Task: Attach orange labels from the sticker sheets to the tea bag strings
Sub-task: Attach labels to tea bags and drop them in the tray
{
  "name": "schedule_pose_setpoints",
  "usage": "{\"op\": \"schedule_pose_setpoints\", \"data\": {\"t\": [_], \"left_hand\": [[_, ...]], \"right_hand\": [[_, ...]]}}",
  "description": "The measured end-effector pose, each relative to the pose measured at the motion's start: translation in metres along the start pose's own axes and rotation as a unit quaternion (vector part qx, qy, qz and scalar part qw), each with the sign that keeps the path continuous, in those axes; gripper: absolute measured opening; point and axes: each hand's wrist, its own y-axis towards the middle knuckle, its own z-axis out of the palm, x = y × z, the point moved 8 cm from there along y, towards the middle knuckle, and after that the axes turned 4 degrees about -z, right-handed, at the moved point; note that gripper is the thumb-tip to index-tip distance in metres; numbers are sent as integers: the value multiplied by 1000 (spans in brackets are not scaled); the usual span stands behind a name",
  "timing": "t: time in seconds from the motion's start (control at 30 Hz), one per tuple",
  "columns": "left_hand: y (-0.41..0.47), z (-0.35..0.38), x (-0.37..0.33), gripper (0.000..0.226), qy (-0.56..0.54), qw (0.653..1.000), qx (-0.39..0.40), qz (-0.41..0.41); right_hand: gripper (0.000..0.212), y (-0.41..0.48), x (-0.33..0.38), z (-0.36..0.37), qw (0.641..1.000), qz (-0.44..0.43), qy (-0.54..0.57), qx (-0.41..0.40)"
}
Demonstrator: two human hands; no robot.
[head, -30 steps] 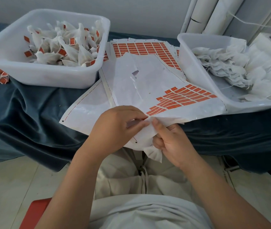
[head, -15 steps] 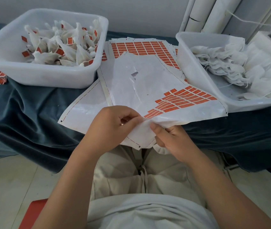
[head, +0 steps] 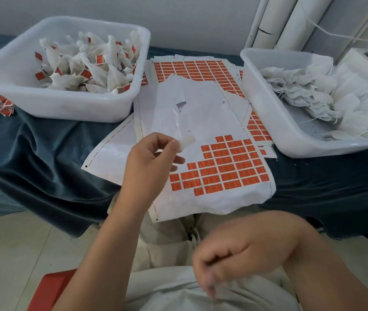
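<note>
A tea bag (head: 184, 134), judged limp, light and best taken by its string, is pinched by the left hand (head: 152, 163) above the sticker sheet (head: 203, 115); the grip of the right hand (head: 234, 261) cannot be told.

L hand (head: 149, 162) pinches blurry tea bag (head: 185, 140) over sticker sheet (head: 201, 113)

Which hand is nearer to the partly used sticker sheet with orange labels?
Left. The left hand hovers over the left part of the sticker sheet, pinching a blurred white item. The right hand is low over the lap, below the sheet's near edge.
</note>
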Motion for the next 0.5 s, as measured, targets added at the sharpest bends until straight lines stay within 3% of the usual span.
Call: {"op": "schedule_pose_setpoints", "data": {"t": [0.07,0.13,0.23,0.3,0.4,0.5], "left_hand": [[-2,7,-2,13,-11,998,58,1],[-6,14,-7,12,-17,993,118,11],[-14,22,-16,13,-14,981,189,36],[-20,28,-21,13,-4,974,219,57],[-25,32,-28,19,-22,971,229,71],[-30,39,-27,18,-41,968,239,64]], "right_hand": [[21,-7,15,-19,982,-40,104,-153],[26,-22,17,-41,919,-70,230,-313],[29,-44,21,-64,864,-71,137,-479],[26,-49,27,-67,864,-33,24,-502],[24,-48,29,-60,876,64,-92,-470],[27,-47,34,-55,858,116,-188,-463]]}}
